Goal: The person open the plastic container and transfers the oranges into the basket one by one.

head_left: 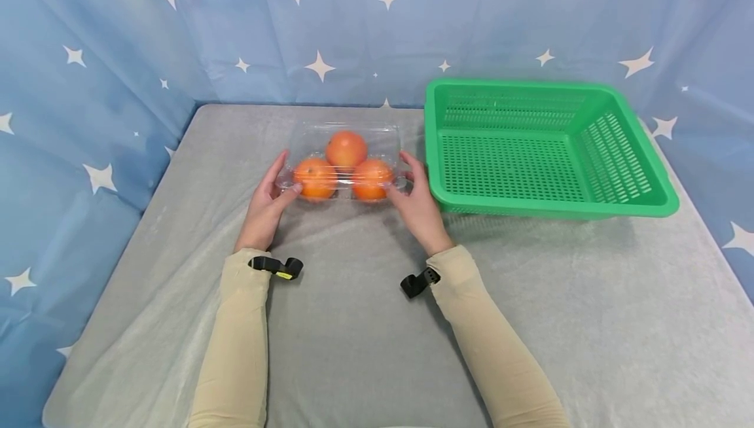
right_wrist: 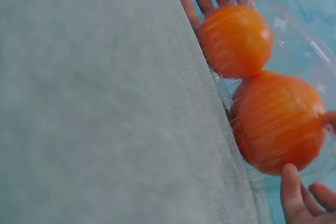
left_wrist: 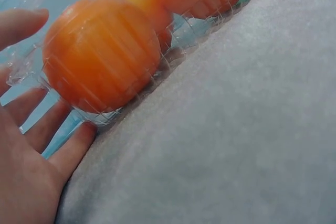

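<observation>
Star-printed blue curtain (head_left: 353, 35) is hanging behind and along both sides. Grey cloth-covered table (head_left: 353, 349) is filling most of the head view. Green basket (head_left: 550, 207) is sitting on the table's far right part, slatted walls showing. Left sleeve (head_left: 235, 349) and right sleeve (head_left: 501, 349), both beige, are reaching in from the near edge.

Clear plastic container (head_left: 344, 184) is lying toward the far side of the table, left of the green basket and near it; whether it is resting fully on the cloth or slightly lifted, cannot tell. Left hand (head_left: 265, 205) is grasping the container's left end, thumb toward the near corner, other fingers spreading along the end and low by the cloth in the left wrist view. Right hand (head_left: 421, 202) is grasping the right end, thumb likewise at the near side, just beside the green basket's left wall.

Three oranges are showing through the plastic: front-left orange (head_left: 315, 186) and front-right orange (head_left: 372, 187) are sitting on the near side with a gap between them, rear orange (head_left: 346, 148) is sitting behind, between the two. Left wrist device (head_left: 275, 267) and right wrist device (head_left: 420, 282), both black, are sticking out inward at the cuffs; the left one is showing a small yellow mark (head_left: 285, 275).
</observation>
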Action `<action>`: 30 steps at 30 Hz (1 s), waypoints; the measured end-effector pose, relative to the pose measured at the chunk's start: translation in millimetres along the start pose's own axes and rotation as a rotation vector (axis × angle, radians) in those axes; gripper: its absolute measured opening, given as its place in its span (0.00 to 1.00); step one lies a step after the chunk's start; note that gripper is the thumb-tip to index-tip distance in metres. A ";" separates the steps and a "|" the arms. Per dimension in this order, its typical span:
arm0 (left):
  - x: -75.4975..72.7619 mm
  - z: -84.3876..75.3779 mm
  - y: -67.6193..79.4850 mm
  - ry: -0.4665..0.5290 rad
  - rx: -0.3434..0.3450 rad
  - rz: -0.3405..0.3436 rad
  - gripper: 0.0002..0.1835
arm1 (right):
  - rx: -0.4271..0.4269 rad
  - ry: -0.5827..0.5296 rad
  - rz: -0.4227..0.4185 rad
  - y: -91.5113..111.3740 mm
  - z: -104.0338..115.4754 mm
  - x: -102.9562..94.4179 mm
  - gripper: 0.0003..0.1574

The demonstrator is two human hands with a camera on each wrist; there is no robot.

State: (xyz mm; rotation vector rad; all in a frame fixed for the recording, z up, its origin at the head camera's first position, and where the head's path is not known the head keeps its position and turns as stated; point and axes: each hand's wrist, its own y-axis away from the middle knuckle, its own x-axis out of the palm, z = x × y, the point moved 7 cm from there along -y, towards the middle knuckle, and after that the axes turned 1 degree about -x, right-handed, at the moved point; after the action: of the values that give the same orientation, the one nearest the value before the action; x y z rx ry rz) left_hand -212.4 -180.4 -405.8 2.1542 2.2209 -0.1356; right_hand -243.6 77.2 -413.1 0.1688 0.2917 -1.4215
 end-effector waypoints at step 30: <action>0.6 3.4 -0.3 -0.015 -0.033 -0.025 0.35 | 0.061 -0.184 0.020 9.1 -0.8 -3.6 0.39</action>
State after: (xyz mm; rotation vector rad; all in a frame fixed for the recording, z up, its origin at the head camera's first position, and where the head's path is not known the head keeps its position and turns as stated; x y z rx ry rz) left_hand -212.8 -180.2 -409.3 2.1022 2.2268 -0.1139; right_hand -235.1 82.1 -413.3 0.0894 0.0953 -1.4156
